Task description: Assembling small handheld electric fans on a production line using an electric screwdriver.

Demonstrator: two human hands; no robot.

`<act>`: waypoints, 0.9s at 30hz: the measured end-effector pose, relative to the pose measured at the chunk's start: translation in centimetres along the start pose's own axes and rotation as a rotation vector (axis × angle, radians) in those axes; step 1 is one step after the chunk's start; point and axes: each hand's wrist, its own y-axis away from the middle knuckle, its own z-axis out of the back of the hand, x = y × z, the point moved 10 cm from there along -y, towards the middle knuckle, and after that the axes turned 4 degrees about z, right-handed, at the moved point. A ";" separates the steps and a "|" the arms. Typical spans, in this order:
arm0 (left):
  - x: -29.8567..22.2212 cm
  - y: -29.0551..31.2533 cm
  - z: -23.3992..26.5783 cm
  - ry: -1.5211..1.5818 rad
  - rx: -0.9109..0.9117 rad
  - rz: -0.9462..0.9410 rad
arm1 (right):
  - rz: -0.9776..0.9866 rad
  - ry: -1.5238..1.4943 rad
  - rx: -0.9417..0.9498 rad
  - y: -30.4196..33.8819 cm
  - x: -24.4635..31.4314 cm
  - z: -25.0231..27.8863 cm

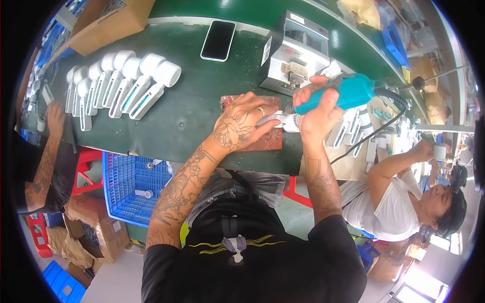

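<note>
White fan (pixel 283 121) sits on the reddish pad (pixel 265 141), left hand (pixel 240 123) pressing it flat; right hand (pixel 316 108) clamps the teal screwdriver (pixel 348 93) — best kept upright, fan pinned firm.

A teal electric screwdriver (pixel 348 92) lies nearly level over the green bench, its tip pointing left and down, a black cable trailing off its rear to the right. The tip meets a small white plastic part (pixel 283 121), rounded at its end. That part sits on a reddish-brown pad (pixel 268 140) near the bench's front edge, partly covered.
</note>
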 end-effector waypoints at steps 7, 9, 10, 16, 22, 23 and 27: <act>-0.4 -0.1 0.2 -0.006 0.001 -0.005 | -0.037 -0.055 -0.039 0.2 1.1 -0.5; -0.5 -0.1 0.2 -0.017 -0.018 -0.025 | -0.038 -0.081 0.005 0.4 1.2 -1.1; -0.6 0.0 0.3 -0.027 -0.039 -0.045 | -0.038 -0.082 0.003 0.5 1.3 -1.3; -0.8 0.1 0.6 -0.056 -0.048 -0.077 | -0.030 -0.114 -0.001 0.7 1.3 -1.8; -0.9 0.0 0.7 -0.027 -0.067 -0.067 | -0.018 -0.071 0.017 0.8 1.6 -2.0; -0.8 0.1 0.7 -0.027 -0.069 -0.067 | -0.014 -0.076 0.021 0.9 1.5 -2.0; -0.7 0.1 0.4 -0.036 -0.052 -0.061 | -0.004 -0.086 0.029 0.9 1.5 -1.9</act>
